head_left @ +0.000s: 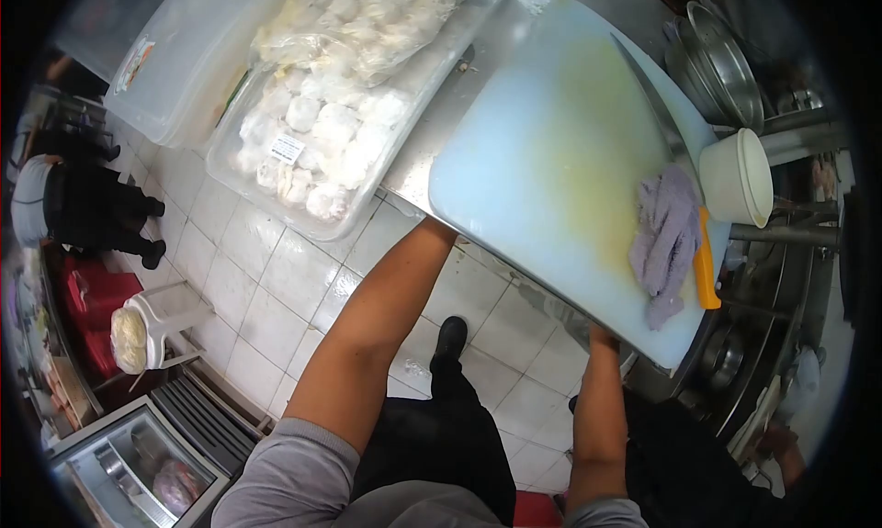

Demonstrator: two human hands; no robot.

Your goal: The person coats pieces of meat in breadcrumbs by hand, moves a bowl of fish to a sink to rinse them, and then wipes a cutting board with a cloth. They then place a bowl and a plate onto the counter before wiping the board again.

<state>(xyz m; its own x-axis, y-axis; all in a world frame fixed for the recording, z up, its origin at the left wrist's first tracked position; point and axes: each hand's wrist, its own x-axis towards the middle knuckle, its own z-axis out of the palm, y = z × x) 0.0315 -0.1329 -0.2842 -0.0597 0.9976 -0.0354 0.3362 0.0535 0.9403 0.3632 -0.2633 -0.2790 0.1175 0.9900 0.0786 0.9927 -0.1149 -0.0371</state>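
Both arms reach under the front edge of a steel counter. My left hand (445,230) goes out of sight at the wrist beneath that edge, close to the tub's corner. My right hand (603,336) shows only in part under the counter near its right end, and its fingers are hidden. Above them lies a pale blue cutting board (514,151) with a yellowish stain. On the board rest a crumpled purple-grey cloth (663,234) and a long knife with a yellow-orange handle (705,266). What either hand touches cannot be seen.
A clear plastic tub (344,220) holds bags of white, floury lumps (335,124) and juts over the counter's left edge. White containers (735,174) and metal bowls (726,64) stand right. A person (78,202) stands far left, near a white stool (165,312) and an open-topped fridge (138,464).
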